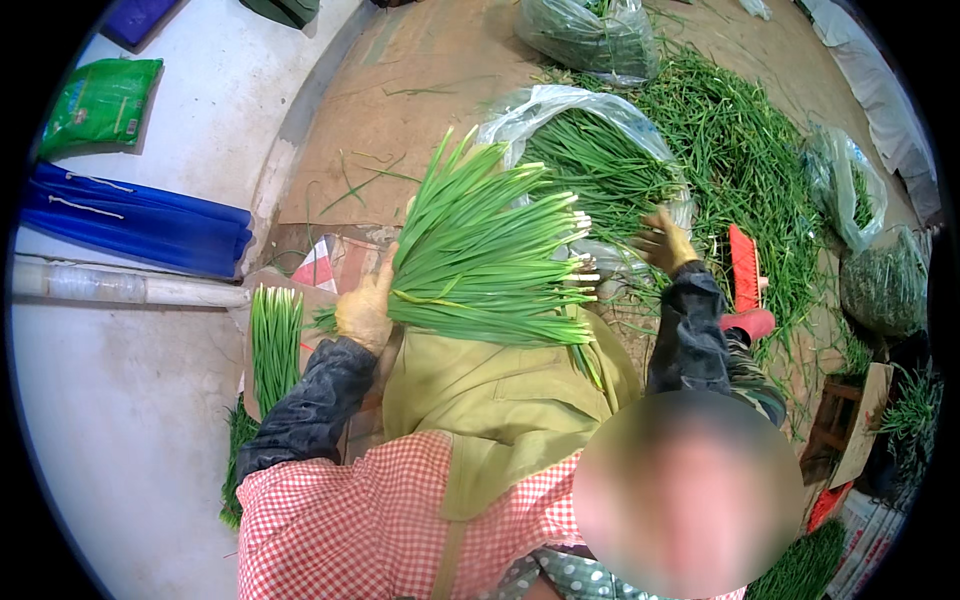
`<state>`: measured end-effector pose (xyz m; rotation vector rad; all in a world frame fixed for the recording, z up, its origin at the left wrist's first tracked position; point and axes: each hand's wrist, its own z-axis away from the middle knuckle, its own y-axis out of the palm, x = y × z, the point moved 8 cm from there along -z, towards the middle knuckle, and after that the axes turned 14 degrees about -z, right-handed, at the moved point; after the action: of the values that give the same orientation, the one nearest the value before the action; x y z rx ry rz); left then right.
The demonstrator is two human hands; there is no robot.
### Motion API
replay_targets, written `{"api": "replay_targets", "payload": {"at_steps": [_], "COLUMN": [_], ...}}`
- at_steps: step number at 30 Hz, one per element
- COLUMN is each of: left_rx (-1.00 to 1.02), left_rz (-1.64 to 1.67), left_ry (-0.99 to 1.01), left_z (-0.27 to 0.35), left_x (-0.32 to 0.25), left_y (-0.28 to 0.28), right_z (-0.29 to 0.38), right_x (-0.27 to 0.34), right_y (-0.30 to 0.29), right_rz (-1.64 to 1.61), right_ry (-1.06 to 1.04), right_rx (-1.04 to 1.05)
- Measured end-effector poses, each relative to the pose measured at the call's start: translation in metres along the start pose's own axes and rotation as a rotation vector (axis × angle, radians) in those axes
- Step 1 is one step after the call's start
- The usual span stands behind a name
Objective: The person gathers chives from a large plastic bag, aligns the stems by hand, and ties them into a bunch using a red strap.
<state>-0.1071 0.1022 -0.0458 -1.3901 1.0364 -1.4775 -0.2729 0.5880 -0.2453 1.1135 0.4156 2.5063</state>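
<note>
My left hand (365,311), in a yellowish glove, grips the leaf ends of a large bunch of garlic chives (480,255). The bunch fans out across an olive-coloured apron (502,382) on my lap, its pale stem ends pointing right. A yellowed blade lies across it near my hand. My right hand (667,244), also gloved and slightly blurred, has its fingers apart beside an open clear plastic bag (600,101). Loose chives (592,157) fill that bag. I see nothing held in the right hand.
Left of me stands a neat chive bundle (276,352). A big heap of loose greens (742,142) spreads behind the bag, with a red-bristled brush (744,266) at its near side. More filled plastic bags (885,281) sit right. A white pipe (135,287) runs along the left wall.
</note>
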Motion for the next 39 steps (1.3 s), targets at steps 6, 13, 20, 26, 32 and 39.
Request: {"api": "replay_targets", "payload": {"at_steps": [6, 13, 20, 26, 32, 39], "left_rx": [0.118, 0.348, 0.198, 0.343, 0.332, 0.116], "left_rz": [0.061, 0.415, 0.619, 0.484, 0.433, 0.206], "left_ry": [0.015, -0.213, -0.225, -0.179, -0.134, 0.213], "left_z": [-0.008, 0.016, 0.027, 0.02, 0.025, -0.022], "left_x": [-0.001, -0.009, -0.005, -0.014, -0.008, 0.015], "left_y": [0.015, 0.024, 0.091, 0.041, 0.048, -0.011], "right_z": [0.034, 0.055, 0.104, 0.088, 0.056, 0.057], "right_x": [0.041, 0.117, -0.024, -0.02, 0.015, -0.037], "right_y": [0.187, 0.045, 0.141, 0.102, 0.05, 0.186], "right_rz": [-0.662, -0.605, 0.182, -0.396, -0.094, -0.118], "right_ry": [-0.018, -0.452, 0.004, -0.076, -0.063, 0.082], "right_rx": [0.783, 0.051, 0.45, 0.363, 0.188, 0.757]}}
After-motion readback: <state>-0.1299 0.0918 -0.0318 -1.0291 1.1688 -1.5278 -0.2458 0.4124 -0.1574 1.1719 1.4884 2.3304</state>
